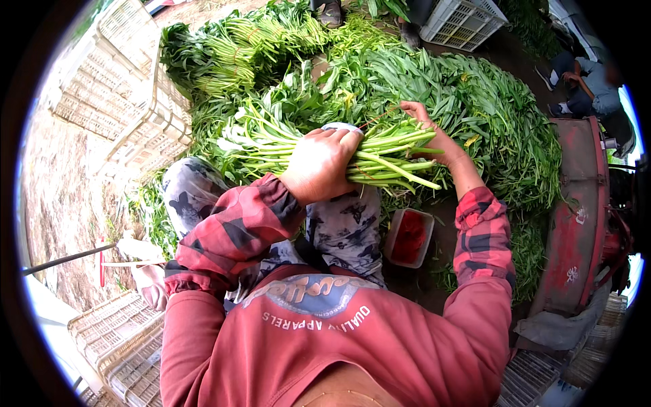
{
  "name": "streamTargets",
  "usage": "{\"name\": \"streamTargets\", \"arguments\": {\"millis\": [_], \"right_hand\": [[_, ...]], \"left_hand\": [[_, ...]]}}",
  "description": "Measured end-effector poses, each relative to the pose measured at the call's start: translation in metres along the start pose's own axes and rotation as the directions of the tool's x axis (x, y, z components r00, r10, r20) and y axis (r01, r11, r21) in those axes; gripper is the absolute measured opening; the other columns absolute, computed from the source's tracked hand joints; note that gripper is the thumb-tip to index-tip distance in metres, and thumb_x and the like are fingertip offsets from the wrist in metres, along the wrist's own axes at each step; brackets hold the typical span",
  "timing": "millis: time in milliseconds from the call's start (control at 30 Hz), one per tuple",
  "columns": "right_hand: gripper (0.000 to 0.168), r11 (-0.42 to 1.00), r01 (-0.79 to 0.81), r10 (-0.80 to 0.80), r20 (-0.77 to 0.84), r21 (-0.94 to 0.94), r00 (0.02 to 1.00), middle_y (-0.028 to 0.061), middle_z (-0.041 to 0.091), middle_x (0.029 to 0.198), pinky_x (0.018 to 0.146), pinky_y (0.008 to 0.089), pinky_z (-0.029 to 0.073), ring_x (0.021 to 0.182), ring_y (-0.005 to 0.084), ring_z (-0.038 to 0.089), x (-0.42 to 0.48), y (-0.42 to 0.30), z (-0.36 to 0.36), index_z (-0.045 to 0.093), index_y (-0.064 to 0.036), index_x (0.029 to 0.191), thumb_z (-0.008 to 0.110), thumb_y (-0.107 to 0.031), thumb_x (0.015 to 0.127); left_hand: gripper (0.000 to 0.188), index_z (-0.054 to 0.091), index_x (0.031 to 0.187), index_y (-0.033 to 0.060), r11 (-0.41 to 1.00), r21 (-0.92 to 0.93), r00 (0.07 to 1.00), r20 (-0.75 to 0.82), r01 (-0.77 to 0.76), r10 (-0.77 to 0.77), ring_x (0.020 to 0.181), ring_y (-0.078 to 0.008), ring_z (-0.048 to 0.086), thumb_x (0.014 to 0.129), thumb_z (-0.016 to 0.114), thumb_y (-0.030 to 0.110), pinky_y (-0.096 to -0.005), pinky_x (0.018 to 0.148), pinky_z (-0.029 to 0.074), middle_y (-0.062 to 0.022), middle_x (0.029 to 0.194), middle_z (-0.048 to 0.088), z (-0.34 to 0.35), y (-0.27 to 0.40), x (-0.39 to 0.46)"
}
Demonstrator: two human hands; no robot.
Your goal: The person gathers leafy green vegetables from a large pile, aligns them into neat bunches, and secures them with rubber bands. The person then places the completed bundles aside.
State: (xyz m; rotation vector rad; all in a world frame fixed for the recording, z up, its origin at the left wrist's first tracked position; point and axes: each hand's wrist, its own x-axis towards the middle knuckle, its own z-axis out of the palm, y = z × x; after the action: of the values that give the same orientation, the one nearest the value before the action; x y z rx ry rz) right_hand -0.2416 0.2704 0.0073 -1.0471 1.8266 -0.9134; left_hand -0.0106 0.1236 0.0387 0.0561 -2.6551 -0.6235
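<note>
My left hand is closed over the middle of a bundle of leafy green water spinach, whose cut stems point right. My right hand is raised beside the stem ends, with its fingertips pinching a thin red rubber band that stretches towards my left hand. Part of a red band also shows below, across the stems. The bundle lies over my knees. Near my right thigh stands a clear plastic tub holding red bands.
Loose greens are heaped ahead and to the right, with tied bundles beyond. White plastic crates stand at the left, another crate at the top. A red metal machine borders the right. Another person sits at the upper right.
</note>
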Motion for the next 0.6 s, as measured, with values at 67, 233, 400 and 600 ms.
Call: {"name": "streamTargets", "arguments": {"millis": [67, 233, 400, 600], "right_hand": [[0.062, 0.976, -0.154, 0.126, 0.174, 0.156, 0.977, 0.0114, 0.056, 0.117, 0.089, 0.0327, 0.042, 0.102, 0.0202, 0.052, 0.007, 0.036, 0.012, 0.042, -0.008, 0.124, 0.073, -0.021, 0.072], [0.049, 0.872, -0.205, 0.104, 0.241, 0.444, 0.965, 0.0122, 0.065, 0.086, 0.062, 0.0275, 0.05, 0.069, 0.0177, 0.063, -0.041, 0.091, 0.08, 0.057, 0.001, 0.106, 0.051, -0.045, 0.089], [0.059, 0.612, 0.0, -0.092, 0.072, 0.791, 0.993, 0.0156, 0.058, 0.057, 0.036, 0.0174, 0.039, 0.04, 0.0151, 0.052, -0.097, 0.017, 0.051, 0.055, 0.009, 0.095, 0.045, -0.049, 0.09], [0.048, 0.529, 0.348, -0.438, -0.102, 0.774, 0.893, 0.0258, 0.06, 0.101, 0.047, 0.0167, 0.042, 0.054, 0.0135, 0.058, -0.11, -0.068, 0.05, 0.044, 0.008, 0.125, 0.049, -0.026, 0.091]], "left_hand": [[0.062, 0.053, 0.106, 0.0043, 1.0, -0.022, 0.999, -0.05, -0.019, 0.018, 0.081, -0.0312, 0.06, 0.051, 0.076, 0.022, -0.0372, 0.071, 0.047, -0.0128, 0.088, 0.061, 0.004, -0.004, 0.001], [0.057, 0.055, 0.098, 0.0052, 0.967, 0.022, 0.958, 0.134, 0.252, -0.253, 0.077, -0.0326, 0.06, 0.05, 0.077, 0.025, -0.0388, 0.069, 0.048, -0.0137, 0.081, 0.061, 0.001, -0.02, 0.007], [0.05, 0.052, 0.083, 0.0019, 0.933, 0.056, 0.907, 0.222, 0.355, -0.358, 0.073, -0.0329, 0.061, 0.052, 0.075, 0.034, -0.0394, 0.066, 0.049, -0.0158, 0.076, 0.061, -0.005, -0.026, 0.024], [0.051, 0.052, 0.087, 0.0032, 0.932, 0.094, 0.899, 0.246, 0.35, -0.363, 0.074, -0.0342, 0.061, 0.051, 0.075, 0.032, -0.0405, 0.066, 0.048, -0.0167, 0.074, 0.061, 0.001, -0.012, 0.039]]}}
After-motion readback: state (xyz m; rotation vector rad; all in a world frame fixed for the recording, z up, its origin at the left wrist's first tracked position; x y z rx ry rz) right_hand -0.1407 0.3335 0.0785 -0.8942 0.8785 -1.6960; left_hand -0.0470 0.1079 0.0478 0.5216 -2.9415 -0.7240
